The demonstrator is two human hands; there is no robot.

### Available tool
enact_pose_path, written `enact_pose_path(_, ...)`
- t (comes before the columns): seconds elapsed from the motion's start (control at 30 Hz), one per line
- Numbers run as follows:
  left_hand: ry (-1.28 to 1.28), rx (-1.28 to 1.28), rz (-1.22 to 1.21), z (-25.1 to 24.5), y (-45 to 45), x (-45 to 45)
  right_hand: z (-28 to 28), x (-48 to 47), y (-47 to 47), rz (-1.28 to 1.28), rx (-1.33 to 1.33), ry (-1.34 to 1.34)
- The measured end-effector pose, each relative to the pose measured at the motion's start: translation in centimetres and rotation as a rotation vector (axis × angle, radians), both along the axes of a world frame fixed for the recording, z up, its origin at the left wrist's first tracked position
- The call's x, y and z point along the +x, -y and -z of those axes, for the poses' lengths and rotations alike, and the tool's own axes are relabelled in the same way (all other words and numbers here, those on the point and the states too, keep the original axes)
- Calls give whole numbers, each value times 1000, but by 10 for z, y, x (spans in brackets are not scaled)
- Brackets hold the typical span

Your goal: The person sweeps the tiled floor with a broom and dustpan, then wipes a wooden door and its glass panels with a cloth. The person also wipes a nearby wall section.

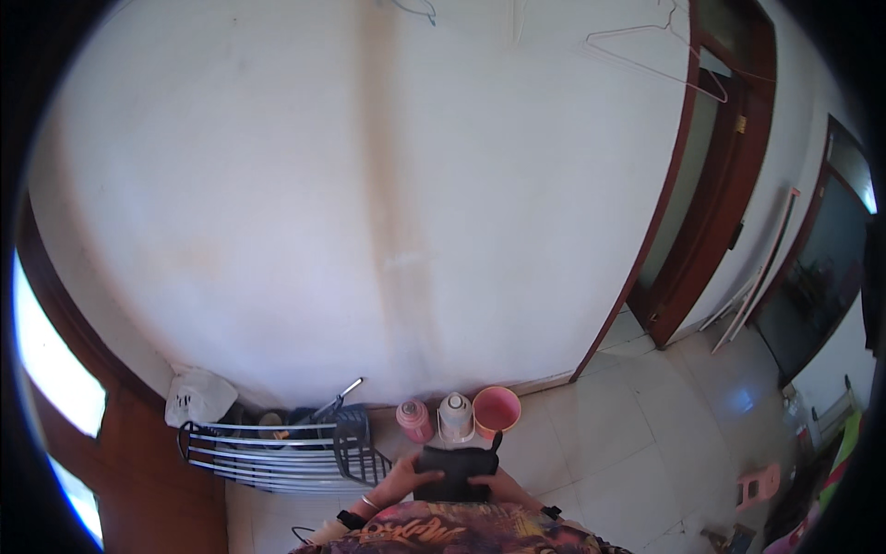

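Note:
Close in front of my patterned shirt, both hands hold a black pouch-like case (457,471) that has a short strap at its upper right corner. My left hand (408,479) grips its left side, thumb lying across the front. On the right side, my right hand (493,483) holds it with the thumb on the front and the other fingers hidden. Beyond the case, by the wall, stand a pink thermos flask (414,422), a white thermos flask (455,419) and a pink bucket (497,411) with a yellow rim.
At the left is a rack with metal bars (277,457), a white plastic bag (201,398) behind it. Farther right are a door (713,208) in a brown frame and a small pink stool (758,487) on the tiled floor. A wire hanger (651,29) hangs high up.

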State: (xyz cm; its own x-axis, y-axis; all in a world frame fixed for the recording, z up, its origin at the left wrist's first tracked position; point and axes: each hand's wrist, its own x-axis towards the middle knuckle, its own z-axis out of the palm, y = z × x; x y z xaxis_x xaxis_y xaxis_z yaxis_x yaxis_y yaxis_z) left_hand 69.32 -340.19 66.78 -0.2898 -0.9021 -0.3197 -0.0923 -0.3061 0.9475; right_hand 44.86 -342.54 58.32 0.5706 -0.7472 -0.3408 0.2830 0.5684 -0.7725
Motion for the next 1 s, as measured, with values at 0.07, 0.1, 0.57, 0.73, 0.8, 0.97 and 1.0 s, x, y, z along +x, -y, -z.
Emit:
enact_pose_path(0.07, 36, -87, -185, 0, 11, -22, -11, -31, 26, -68, -347, -138)
enact_pose_path(0.1, -24, -142, -299, 2, 17, -33, -20, -53, 39, -64, -728, -278)
enact_pose_path(0.57, 82, -70, -919, 13, 29, -90, -308, -314, 499, 1160, -689, 158)
enact_pose_path(0.73, 26, -178, -989, 16, 67, -93, -432, -210, 553, 1426, -1231, -693)
enact_pose_path(0.8, -3, -233, -964, 20, 91, -97, -438, -159, 547, 1256, -2262, -929)
enact_pose_path(0.97, 87, -303, -901, 33, 123, -93, -466, -205, 571, 1298, -2461, -1105)
enact_pose_path(1.0, 111, -292, -905, 34, 122, -89, -476, -234, 581, 1526, -2126, -956)
